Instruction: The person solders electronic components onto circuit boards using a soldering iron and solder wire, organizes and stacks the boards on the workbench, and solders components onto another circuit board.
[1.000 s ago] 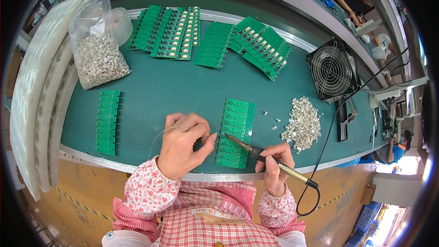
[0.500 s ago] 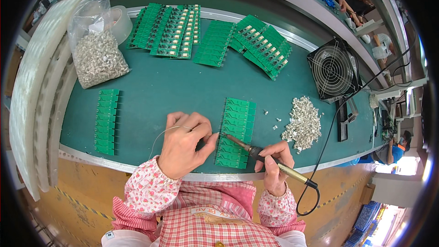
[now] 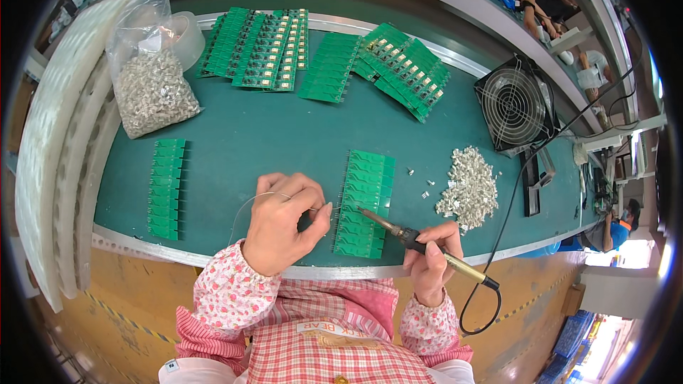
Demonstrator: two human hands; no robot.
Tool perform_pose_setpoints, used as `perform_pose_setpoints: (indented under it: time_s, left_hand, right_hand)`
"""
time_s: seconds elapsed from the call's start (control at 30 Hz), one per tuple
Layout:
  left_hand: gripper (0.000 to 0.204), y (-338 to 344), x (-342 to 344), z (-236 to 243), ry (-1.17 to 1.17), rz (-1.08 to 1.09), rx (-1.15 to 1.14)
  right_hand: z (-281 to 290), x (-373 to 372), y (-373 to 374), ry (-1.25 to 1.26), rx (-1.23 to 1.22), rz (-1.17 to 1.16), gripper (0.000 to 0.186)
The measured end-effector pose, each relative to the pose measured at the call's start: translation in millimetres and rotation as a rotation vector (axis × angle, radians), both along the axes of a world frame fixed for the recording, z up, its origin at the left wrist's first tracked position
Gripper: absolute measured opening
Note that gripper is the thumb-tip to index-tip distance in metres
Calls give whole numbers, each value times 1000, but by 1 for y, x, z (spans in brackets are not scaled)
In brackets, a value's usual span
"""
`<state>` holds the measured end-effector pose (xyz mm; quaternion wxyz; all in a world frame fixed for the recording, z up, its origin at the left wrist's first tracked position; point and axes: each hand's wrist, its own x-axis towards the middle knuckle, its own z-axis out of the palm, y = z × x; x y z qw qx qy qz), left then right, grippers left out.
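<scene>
My left hand (image 3: 284, 224) is closed on a thin solder wire (image 3: 240, 208), its fingertips just left of a green circuit-board panel (image 3: 366, 171) that lies upright in front of me. My right hand (image 3: 430, 256) grips a soldering iron (image 3: 462, 268) by its handle; the iron's tip sits over the panel's middle, near the wire's end. Pins line the panel's left edge. To the right lies a pile of small white components (image 3: 467, 192), with a few loose ones beside it.
Another panel (image 3: 163, 188) lies left. Several board stacks (image 3: 263, 50) line the back. A bag of components (image 3: 153, 92), a tape roll (image 3: 183, 35) and pale trays (image 3: 67, 142) are left. A black fan (image 3: 514, 103), cable and bench edge (image 3: 356, 270) surround. Co-workers (image 3: 548, 0) work beyond.
The panel has shifted slightly left. My left hand has edged left with the wire; my right hand and the iron's tip have moved a little right.
</scene>
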<state>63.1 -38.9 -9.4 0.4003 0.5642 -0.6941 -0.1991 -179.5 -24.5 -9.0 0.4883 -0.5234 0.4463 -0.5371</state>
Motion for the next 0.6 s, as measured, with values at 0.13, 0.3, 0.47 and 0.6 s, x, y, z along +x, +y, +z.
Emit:
perform_pose_setpoints:
  time_s: [0.13, 0.3, 0.47, 0.6]
  left_hand:
    - [16, 0, 3, 0, -32, -74, 5]
    - [17, 1, 2, 0, -49, -103, 3]
    - [17, 0, 1, 1, -62, -101, 1]
    - [18, 0, -1, 1, -81, -104, -8]
  right_hand:
    - [-4, -3, -1, 15, -19, 79, 21]
    - [-4, -3, -1, -3, -15, 138, 20]
    - [0, -3, -1, 30, 23, 162, 19]
    - [-1, -2, -2, 25, 9, 151, 19]
